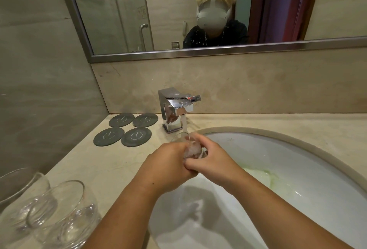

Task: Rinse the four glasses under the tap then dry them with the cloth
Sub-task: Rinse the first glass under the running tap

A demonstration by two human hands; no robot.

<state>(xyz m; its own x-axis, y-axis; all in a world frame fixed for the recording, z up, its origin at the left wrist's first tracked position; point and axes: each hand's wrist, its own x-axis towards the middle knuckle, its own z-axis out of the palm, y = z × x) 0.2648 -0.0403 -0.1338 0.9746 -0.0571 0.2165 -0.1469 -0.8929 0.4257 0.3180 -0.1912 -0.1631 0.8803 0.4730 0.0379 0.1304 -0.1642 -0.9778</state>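
Note:
A clear glass (183, 139) is tilted under the chrome tap (174, 107), and a stream of water runs into it. My left hand (168, 163) grips the glass from the left. My right hand (210, 157) wraps it from the right, fingers curled over its base. Both hands are above the white sink (297, 161). Two more clear glasses (65, 213) (21, 193) stand on the counter at the bottom left. A pale green cloth (264, 177) lies in the sink bowl, partly under water.
Several dark round coasters (127, 129) lie on the beige counter left of the tap. A mirror (198, 10) hangs on the wall behind. The side wall closes the counter on the left.

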